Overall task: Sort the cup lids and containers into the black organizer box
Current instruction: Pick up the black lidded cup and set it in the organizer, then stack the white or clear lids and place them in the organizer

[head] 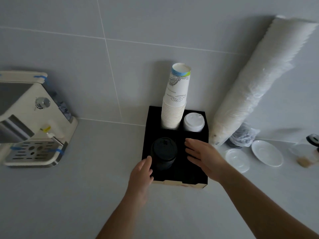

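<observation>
The black organizer box (202,178) stands on the grey counter against the tiled wall. A tall stack of white paper cups (175,104) rises from its back-left slot. White lids (194,122) fill the back-right slot. A stack of black lids (164,151) sits in the front-left slot. My left hand (141,175) rests at the box's left edge, fingers touching the side of the black lids. My right hand (203,156) hovers flat, fingers spread, over the front-right slot and holds nothing.
A cream espresso machine (32,121) stands at the left. A long plastic-wrapped sleeve of white lids (255,83) leans on the wall at the right. By its foot lie a bag of dark items (241,138), two white saucers (266,153), and a glass jar (309,149).
</observation>
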A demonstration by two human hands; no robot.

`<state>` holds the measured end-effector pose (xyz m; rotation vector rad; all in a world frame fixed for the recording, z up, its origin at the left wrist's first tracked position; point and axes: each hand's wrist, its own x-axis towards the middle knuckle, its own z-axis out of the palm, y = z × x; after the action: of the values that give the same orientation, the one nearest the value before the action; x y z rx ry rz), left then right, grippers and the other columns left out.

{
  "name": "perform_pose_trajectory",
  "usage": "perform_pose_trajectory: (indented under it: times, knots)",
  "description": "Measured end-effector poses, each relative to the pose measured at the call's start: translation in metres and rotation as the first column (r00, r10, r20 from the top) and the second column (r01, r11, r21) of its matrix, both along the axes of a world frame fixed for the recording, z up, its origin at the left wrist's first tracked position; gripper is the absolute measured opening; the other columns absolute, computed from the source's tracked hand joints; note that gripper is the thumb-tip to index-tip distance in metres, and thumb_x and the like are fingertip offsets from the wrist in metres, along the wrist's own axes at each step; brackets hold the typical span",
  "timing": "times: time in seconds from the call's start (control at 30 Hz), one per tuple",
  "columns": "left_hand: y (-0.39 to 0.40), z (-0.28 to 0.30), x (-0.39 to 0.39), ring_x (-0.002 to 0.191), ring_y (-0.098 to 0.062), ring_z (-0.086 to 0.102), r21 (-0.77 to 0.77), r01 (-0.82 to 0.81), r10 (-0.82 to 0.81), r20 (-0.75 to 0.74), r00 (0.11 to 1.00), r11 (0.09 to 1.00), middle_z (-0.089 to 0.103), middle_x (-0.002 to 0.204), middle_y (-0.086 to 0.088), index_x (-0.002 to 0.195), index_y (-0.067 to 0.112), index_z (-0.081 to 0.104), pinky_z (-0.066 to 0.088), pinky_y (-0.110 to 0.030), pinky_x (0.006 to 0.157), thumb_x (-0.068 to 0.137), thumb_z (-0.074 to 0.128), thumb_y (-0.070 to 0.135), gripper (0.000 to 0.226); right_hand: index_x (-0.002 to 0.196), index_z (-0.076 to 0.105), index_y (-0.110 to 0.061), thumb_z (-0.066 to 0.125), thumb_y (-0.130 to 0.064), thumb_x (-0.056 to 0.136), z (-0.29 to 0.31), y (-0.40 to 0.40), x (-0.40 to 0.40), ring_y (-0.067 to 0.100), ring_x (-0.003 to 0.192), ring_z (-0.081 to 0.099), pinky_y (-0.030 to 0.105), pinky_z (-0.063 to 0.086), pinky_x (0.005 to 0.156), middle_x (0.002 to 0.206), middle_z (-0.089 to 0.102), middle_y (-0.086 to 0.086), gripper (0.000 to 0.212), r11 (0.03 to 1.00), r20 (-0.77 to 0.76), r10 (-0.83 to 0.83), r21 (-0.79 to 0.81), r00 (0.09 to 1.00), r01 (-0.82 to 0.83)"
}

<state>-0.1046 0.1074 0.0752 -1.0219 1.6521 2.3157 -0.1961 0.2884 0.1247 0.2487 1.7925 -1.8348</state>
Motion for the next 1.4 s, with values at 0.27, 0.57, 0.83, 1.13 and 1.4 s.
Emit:
perform_pose_trajectory:
  times: [0.27, 0.57, 0.83, 1.13, 1.4]
  knots:
    - [0.027, 0.013, 0.028, 0.104, -0.02, 0.065, 0.1, 0.018, -0.014, -0.049, 0.999, 0.995, 0.067, 0.114, -0.008, 0.122, 0.011, 0.058, 0.05, -0.037, 0.093, 0.095, 0.051, 0.037, 0.038, 0.14, 0.053, -0.012, 0.053, -0.028, 0.098, 0.007, 0.054, 0.012, 0.023, 0.13, 0.054, 0.042, 0.041, 0.111, 0.139, 0.06, 0.003, 0.045, 0.99, 0.001, -0.1, -0.098, 0.995, 0.1]
    - [0.081, 0.028, 0.007, 0.104, -0.022, 0.068, 0.172, 0.137, -0.125, -0.081, 0.989, 0.976, 0.072, 0.111, -0.01, 0.114, 0.01, 0.064, 0.052, -0.037, 0.091, 0.095, 0.051, 0.034, 0.033, 0.122, 0.066, -0.014, 0.051, -0.029, 0.099, 0.013, 0.129, 0.01, 0.02, 0.119, 0.062, 0.041, 0.045, 0.107, 0.127, 0.069, 0.002, 0.031, 0.941, -0.019, -0.312, -0.147, 0.95, 0.306]
    - [0.141, 0.024, -0.035, 0.105, -0.019, 0.066, 0.185, 0.259, -0.261, -0.012, 0.965, 0.948, 0.069, 0.113, -0.007, 0.111, 0.014, 0.063, 0.049, -0.036, 0.094, 0.094, 0.054, 0.034, 0.028, 0.11, 0.067, -0.017, 0.053, -0.031, 0.098, 0.0, 0.193, -0.005, 0.019, 0.116, 0.062, 0.038, 0.046, 0.102, 0.124, 0.068, 0.002, 0.023, 0.873, 0.008, -0.476, -0.119, 0.88, 0.473]
    - [0.208, -0.011, -0.088, 0.092, -0.011, 0.052, 0.03, 0.437, -0.437, 0.094, 0.894, 0.899, 0.055, 0.1, -0.003, 0.088, 0.022, 0.063, 0.043, -0.028, 0.085, 0.088, 0.063, 0.034, 0.012, 0.107, 0.066, -0.019, 0.062, -0.024, 0.095, -0.041, 0.217, -0.025, 0.024, 0.123, 0.056, 0.041, 0.043, 0.107, 0.124, 0.063, 0.004, 0.014, 0.879, -0.012, -0.473, 0.056, 0.881, 0.473]
    - [0.241, -0.039, -0.123, 0.124, -0.023, 0.052, -0.171, 0.487, -0.443, 0.244, 0.863, 0.856, 0.052, 0.138, 0.001, 0.14, 0.019, 0.045, 0.041, -0.038, 0.106, 0.074, 0.064, 0.05, 0.076, 0.133, 0.061, -0.015, 0.068, -0.018, 0.091, -0.088, 0.216, -0.047, 0.021, 0.115, 0.061, 0.043, 0.045, 0.108, 0.124, 0.066, 0.001, 0.043, 0.912, -0.025, -0.365, 0.193, 0.931, 0.362]
